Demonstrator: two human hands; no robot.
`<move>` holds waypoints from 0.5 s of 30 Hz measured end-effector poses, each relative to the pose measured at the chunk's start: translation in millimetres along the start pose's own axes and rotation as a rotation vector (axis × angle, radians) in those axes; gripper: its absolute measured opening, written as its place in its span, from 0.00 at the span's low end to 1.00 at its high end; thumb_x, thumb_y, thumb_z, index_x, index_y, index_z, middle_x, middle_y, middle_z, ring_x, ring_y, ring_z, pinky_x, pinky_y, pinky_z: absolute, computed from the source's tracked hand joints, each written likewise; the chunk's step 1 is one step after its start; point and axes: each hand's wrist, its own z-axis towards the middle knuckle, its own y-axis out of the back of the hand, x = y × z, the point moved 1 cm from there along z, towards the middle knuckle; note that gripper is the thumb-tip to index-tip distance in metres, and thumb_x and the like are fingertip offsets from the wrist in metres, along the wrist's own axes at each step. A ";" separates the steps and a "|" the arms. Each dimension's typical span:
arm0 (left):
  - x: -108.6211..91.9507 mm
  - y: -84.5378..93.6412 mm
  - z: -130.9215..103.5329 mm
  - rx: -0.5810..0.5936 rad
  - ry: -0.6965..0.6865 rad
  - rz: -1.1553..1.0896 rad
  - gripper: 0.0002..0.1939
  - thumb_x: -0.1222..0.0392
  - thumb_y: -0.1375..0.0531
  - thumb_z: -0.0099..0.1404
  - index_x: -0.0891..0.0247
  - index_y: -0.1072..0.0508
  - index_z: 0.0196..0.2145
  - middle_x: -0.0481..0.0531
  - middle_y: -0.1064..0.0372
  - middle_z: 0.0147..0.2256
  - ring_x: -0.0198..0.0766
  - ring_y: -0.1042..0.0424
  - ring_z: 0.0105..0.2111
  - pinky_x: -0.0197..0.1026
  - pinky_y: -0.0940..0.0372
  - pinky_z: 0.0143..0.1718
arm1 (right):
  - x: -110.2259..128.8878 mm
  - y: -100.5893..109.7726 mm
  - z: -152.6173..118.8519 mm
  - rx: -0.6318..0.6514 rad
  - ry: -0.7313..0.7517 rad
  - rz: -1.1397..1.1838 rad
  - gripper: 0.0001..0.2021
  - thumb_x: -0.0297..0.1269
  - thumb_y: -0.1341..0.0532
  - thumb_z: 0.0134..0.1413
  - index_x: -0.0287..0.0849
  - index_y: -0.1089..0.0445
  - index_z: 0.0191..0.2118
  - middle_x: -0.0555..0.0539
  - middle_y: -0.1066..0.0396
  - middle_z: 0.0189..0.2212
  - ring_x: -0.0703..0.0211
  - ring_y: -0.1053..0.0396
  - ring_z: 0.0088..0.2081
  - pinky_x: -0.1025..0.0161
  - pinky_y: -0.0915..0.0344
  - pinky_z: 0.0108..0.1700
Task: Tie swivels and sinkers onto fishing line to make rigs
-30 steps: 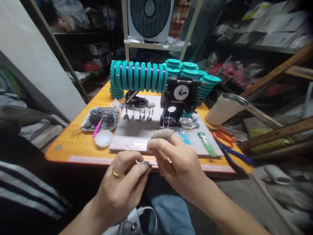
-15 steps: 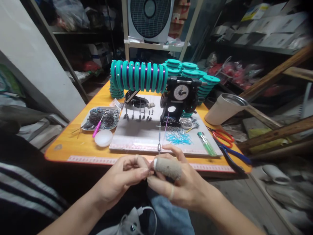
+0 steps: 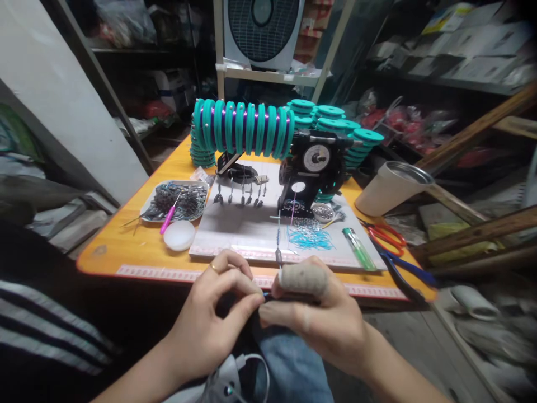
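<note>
Gold ring [image 3: 214, 268], grey fingerstall [image 3: 305, 280], blue jeans [image 3: 293, 361]

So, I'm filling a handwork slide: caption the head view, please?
Left hand pinches a tiny piece beside the right hand, before a table bearing teal spools and a green lighter.

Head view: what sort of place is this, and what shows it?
Likely a small workshop doubling as storage: teal spools, a black dial-faced machine and shelved white boxes suggest it.
</note>
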 end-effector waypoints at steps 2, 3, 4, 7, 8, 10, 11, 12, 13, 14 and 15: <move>1.3 -3.9 -5.5 -0.095 -0.244 0.246 0.10 0.76 0.42 0.65 0.64 0.26 0.36 0.52 0.37 0.37 0.34 0.31 0.37 0.35 0.33 0.39 | -3.2 -2.3 1.8 -0.047 -0.050 0.081 0.06 0.30 0.38 0.64 0.46 0.23 0.40 0.47 0.29 0.36 0.60 0.28 0.36 0.62 0.29 0.37; 2.8 -6.2 -7.5 -0.123 -0.357 0.339 0.11 0.78 0.41 0.64 0.66 0.26 0.38 0.52 0.36 0.37 0.34 0.31 0.37 0.36 0.32 0.39 | -5.0 -4.1 4.5 -0.080 -0.066 0.103 0.07 0.28 0.39 0.64 0.45 0.23 0.40 0.47 0.30 0.37 0.60 0.27 0.37 0.64 0.29 0.37; 4.5 -8.5 -8.6 -0.132 -0.459 0.416 0.12 0.79 0.41 0.63 0.68 0.26 0.40 0.54 0.35 0.38 0.35 0.31 0.38 0.37 0.31 0.41 | -6.9 -6.1 8.0 -0.104 -0.091 0.113 0.08 0.26 0.39 0.64 0.43 0.23 0.39 0.46 0.31 0.38 0.61 0.27 0.38 0.65 0.29 0.38; 7.3 -12.7 -7.6 -0.054 -0.710 0.526 0.12 0.80 0.40 0.62 0.74 0.27 0.43 0.60 0.28 0.41 0.42 0.29 0.44 0.44 0.30 0.48 | -11.5 -11.6 19.3 -0.133 -0.131 0.099 0.07 0.22 0.38 0.61 0.41 0.24 0.37 0.47 0.30 0.34 0.62 0.28 0.36 0.67 0.29 0.38; 6.8 -12.8 -6.6 -0.018 -0.744 0.513 0.12 0.81 0.41 0.62 0.75 0.27 0.42 0.62 0.26 0.41 0.42 0.28 0.44 0.45 0.30 0.49 | -12.2 -12.2 21.6 -0.134 -0.125 0.072 0.07 0.22 0.37 0.60 0.41 0.24 0.37 0.47 0.29 0.33 0.62 0.28 0.35 0.67 0.29 0.37; 4.4 -11.3 -5.0 0.025 -0.649 0.410 0.12 0.80 0.41 0.62 0.73 0.27 0.41 0.60 0.25 0.41 0.41 0.27 0.43 0.42 0.29 0.47 | -12.3 -10.5 22.3 -0.141 -0.099 0.020 0.07 0.22 0.37 0.60 0.41 0.25 0.38 0.47 0.28 0.33 0.62 0.29 0.35 0.68 0.29 0.36; 3.3 -10.1 -4.8 0.028 -0.517 0.315 0.11 0.79 0.41 0.63 0.70 0.27 0.40 0.58 0.25 0.39 0.39 0.26 0.41 0.39 0.29 0.44 | -11.7 -8.4 20.5 -0.148 -0.086 0.002 0.08 0.22 0.38 0.60 0.41 0.26 0.40 0.46 0.28 0.34 0.61 0.29 0.36 0.67 0.29 0.38; 2.8 -9.0 -5.0 0.027 -0.344 0.193 0.09 0.77 0.41 0.64 0.67 0.27 0.37 0.55 0.26 0.38 0.36 0.26 0.39 0.36 0.30 0.41 | -10.7 -6.0 17.6 -0.143 -0.063 -0.006 0.09 0.21 0.40 0.61 0.40 0.28 0.43 0.44 0.28 0.37 0.59 0.28 0.40 0.65 0.28 0.40; 2.9 -8.3 -5.8 0.023 -0.154 0.047 0.07 0.74 0.40 0.65 0.65 0.27 0.34 0.53 0.26 0.37 0.35 0.26 0.38 0.34 0.31 0.39 | -9.2 -3.7 14.0 -0.130 -0.021 -0.002 0.11 0.21 0.42 0.61 0.39 0.30 0.46 0.42 0.28 0.39 0.57 0.28 0.43 0.63 0.27 0.44; 3.6 -8.5 -6.9 0.024 0.024 -0.121 0.06 0.70 0.39 0.66 0.63 0.27 0.32 0.51 0.27 0.36 0.34 0.27 0.37 0.32 0.32 0.38 | -7.7 -2.0 10.2 -0.097 0.016 0.020 0.12 0.20 0.43 0.60 0.39 0.31 0.47 0.41 0.28 0.40 0.56 0.28 0.45 0.61 0.27 0.46; 4.5 -9.5 -7.9 0.030 0.178 -0.300 0.07 0.66 0.38 0.67 0.63 0.27 0.30 0.50 0.28 0.35 0.33 0.27 0.37 0.32 0.33 0.38 | -6.4 -1.1 6.4 -0.052 0.035 0.052 0.12 0.21 0.43 0.58 0.41 0.32 0.46 0.42 0.28 0.39 0.56 0.27 0.45 0.60 0.27 0.46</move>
